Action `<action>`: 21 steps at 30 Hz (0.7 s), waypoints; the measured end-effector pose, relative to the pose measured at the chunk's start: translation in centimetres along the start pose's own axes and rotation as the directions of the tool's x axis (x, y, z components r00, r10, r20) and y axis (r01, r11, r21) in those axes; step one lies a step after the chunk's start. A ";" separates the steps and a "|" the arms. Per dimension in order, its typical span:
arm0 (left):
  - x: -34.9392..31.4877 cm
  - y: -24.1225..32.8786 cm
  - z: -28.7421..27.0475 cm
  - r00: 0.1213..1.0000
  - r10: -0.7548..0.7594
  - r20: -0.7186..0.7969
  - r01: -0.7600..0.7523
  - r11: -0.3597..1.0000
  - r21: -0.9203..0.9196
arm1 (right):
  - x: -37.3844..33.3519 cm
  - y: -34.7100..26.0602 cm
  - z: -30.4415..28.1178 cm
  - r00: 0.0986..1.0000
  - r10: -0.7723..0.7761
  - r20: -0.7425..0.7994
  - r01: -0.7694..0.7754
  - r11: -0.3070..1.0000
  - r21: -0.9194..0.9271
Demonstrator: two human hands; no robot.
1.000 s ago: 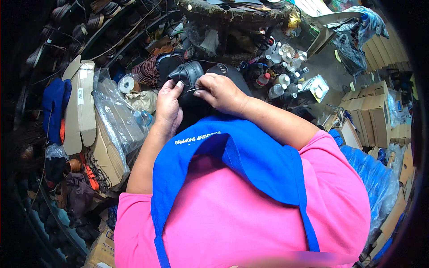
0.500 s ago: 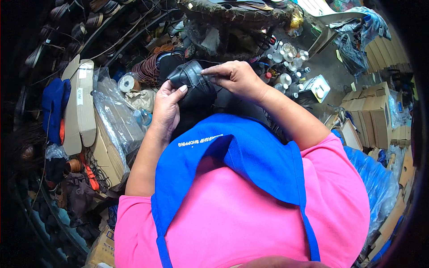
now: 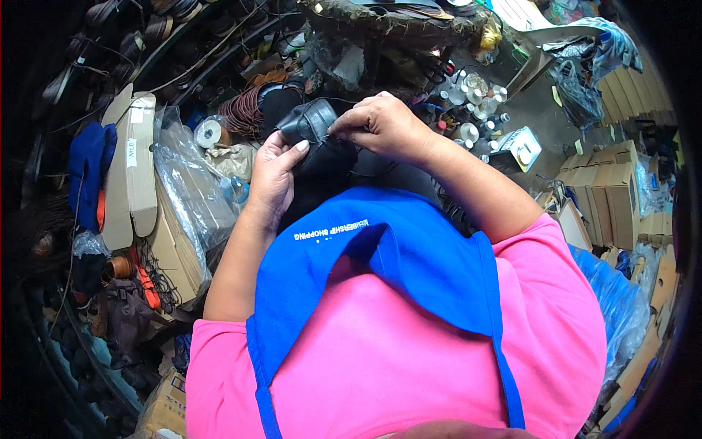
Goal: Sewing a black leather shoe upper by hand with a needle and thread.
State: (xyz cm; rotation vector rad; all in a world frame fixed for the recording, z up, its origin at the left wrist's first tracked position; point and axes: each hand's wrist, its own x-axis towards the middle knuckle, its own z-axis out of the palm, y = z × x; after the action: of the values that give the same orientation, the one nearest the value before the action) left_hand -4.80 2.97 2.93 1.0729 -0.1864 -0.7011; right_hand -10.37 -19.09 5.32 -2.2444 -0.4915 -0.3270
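Observation:
A black leather shoe (image 3: 316, 119) lies over my lap, its glossy upper crossed by thin dark cord. My left hand (image 3: 278, 164) is closed on the shoe's left side, thumb on top and the other fingers underneath, mostly hidden. Over the shoe's right edge, my right hand (image 3: 384, 128) is pinched, its fingertips at the leather beside the cord. Whatever sits between those fingertips is too small to make out. Dark fabric hides the lower part of the shoe.
Coiled brown cord (image 3: 252, 110) and a white spool (image 3: 210, 133) lie left of the shoe. Several bottles (image 3: 468, 132) crowd the floor at right, beside a white tin (image 3: 521, 150). A worn round bench (image 3: 395, 25) stands ahead; cardboard boxes (image 3: 603, 190) are far right.
My right hand's fingers, stretched toward the shoe half a second ago, are now drawn together in a pinch at its edge. The left hand keeps its hold.

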 end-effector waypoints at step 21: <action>0.1 1.5 0.8 0.998 -0.019 0.052 0.010 0.987 0.162 | 0.0 -1.4 -0.8 0.984 0.051 0.169 -0.021 0.984 -0.177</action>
State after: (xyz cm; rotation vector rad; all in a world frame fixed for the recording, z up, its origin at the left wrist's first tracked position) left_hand -4.47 2.78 4.54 1.2118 -0.2851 -0.7375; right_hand -11.06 -18.80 6.74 -2.4626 -0.5294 -0.1622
